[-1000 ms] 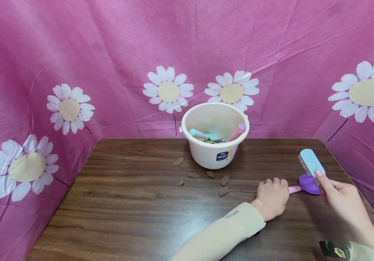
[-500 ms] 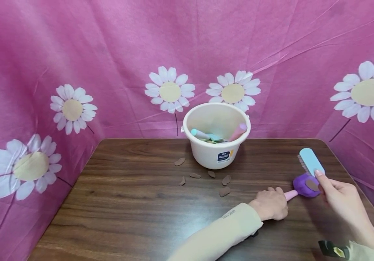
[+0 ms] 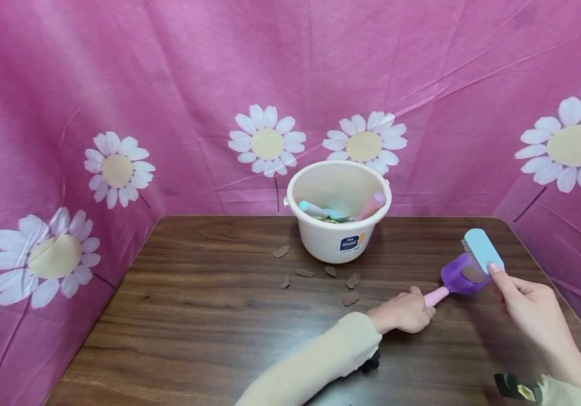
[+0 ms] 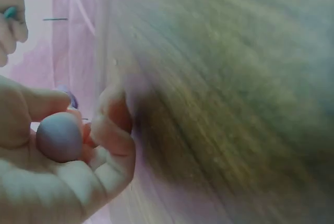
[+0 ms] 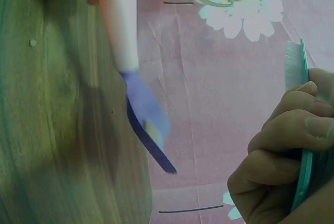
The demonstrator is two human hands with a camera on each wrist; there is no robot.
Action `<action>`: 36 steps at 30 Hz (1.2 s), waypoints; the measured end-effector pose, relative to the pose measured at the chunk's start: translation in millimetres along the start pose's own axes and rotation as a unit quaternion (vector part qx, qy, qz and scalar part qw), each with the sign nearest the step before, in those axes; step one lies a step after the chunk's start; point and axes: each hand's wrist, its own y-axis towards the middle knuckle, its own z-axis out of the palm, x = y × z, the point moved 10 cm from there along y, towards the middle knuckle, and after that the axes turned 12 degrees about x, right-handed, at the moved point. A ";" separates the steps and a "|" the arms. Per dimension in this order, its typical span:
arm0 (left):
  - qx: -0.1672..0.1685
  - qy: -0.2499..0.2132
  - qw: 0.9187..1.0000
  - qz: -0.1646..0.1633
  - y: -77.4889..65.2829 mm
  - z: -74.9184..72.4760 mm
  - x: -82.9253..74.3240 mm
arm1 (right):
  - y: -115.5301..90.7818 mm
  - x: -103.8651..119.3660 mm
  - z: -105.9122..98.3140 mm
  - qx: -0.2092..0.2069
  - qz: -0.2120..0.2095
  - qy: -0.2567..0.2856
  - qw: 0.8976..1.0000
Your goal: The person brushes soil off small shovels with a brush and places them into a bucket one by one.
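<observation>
My left hand [image 3: 406, 311] grips the pink handle of a toy shovel [image 3: 460, 276], whose purple scoop points to the right. One brown, flat, leaf-like piece [image 3: 474, 274] lies in the scoop. In the left wrist view the fingers [image 4: 117, 151] curl round the handle, its rounded end [image 4: 60, 138] showing. My right hand [image 3: 536, 310] holds a light blue brush [image 3: 484, 248] with pale bristles, its head overlapping the scoop's far edge in the head view. From the right wrist view, the shovel [image 5: 146, 109] is held above the table, apart from the brush [image 5: 297, 67].
A white bucket [image 3: 338, 239] stands at the back of the wooden table [image 3: 194, 316] with blue-handled and pink-handled tools in it. Several brown flat pieces [image 3: 351, 298] lie scattered in front of it. A pink flowered cloth [image 3: 194, 84] hangs behind and at both sides.
My left hand has drawn the shovel to the left and turned the scoop to face up, so the brown piece in it shows. The right hand with the brush has hardly moved.
</observation>
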 end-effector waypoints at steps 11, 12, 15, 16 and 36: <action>0.109 -0.364 0.921 0.089 -37.7 3.8 29.7 | -2.6 14.5 -0.4 -0.002 -0.023 0.012 1.000; 0.109 -0.367 0.919 0.093 -41.5 3.4 32.7 | -3.0 15.6 0.0 0.000 -0.024 0.011 1.000; 0.110 -0.381 0.913 0.099 -53.9 4.4 44.0 | -4.2 18.1 1.4 0.004 -0.025 0.009 1.000; 0.112 -0.387 0.910 0.099 -57.7 5.3 48.4 | -4.6 19.1 1.7 0.004 -0.026 0.007 1.000; 0.157 -0.477 0.857 0.117 -142.8 10.5 130.7 | -4.5 43.1 17.3 0.023 -0.050 -0.004 0.998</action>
